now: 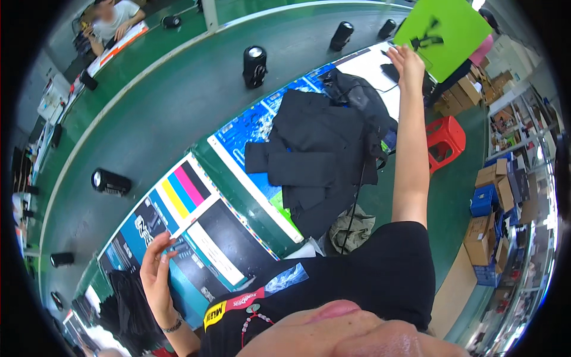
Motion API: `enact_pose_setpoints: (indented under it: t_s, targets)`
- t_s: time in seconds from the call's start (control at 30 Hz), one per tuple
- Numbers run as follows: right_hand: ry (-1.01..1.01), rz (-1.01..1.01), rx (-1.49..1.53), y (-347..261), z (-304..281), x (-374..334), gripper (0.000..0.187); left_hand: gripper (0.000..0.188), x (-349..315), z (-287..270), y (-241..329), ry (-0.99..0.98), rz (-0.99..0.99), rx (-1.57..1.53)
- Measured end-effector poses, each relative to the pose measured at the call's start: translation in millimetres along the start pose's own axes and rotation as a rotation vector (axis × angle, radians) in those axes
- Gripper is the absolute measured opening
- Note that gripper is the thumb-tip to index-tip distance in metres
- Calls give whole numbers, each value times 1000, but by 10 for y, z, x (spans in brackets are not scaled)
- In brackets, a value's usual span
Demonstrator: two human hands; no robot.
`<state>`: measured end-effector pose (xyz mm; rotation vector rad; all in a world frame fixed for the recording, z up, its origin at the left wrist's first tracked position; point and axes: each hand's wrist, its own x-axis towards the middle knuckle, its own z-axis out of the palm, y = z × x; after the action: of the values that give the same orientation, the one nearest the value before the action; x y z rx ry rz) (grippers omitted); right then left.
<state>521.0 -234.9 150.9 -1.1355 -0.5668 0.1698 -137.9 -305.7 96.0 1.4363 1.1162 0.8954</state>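
My right hand (407, 66) is stretched out at the far end of the worktable, fingers extended and holding nothing. It is nearest a bright green board (443, 38) with a dark picture on it and a small black item (389, 72) on the white surface. Over the printed sheet (196, 250) at the near left, my left hand (156, 276) hovers with fingers loosely bent and apart. Between my arms lies a heap of flat black cloth pouches (315, 143), with a crumpled black bag (357, 98) behind it. More black cloth pieces (128, 303) are piled beside my left wrist.
Black cylindrical speakers, including one standing upright (254, 66) and one lying down (110, 181), are spread along the dark conveyor belt (196, 101). Across it sits another person (116, 24). A red stool (446, 141) and cardboard boxes (479, 238) are to the right.
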Motion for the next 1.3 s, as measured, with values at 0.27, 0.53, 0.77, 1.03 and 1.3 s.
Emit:
enact_pose_setpoints:
  t_s: [0.27, 0.53, 0.77, 1.03, 1.3]
  targets:
    - [-644, 94, -197, 47, 1113, -1657, 30, 28, -179, -415, -272, 427, 134, 372]
    - [-1401, 249, -95, 28, 1971, -3670, 17, 58, -973, -933, -914, 839, 14, 1073]
    - [-1870, 336, -37, 289, 2275, -5306, 31, 49, -879, -819, -1190, 920, 44, 1122]
    - [-1688, 1058, -63, 437, 2274, -6185, 62, 51, -838, -1119, -702, 946, 292, 1090]
    - [-1490, 369, -86, 587, 2671, -6515, 48, 75, -836, -1473, -1402, 1025, -121, 1460]
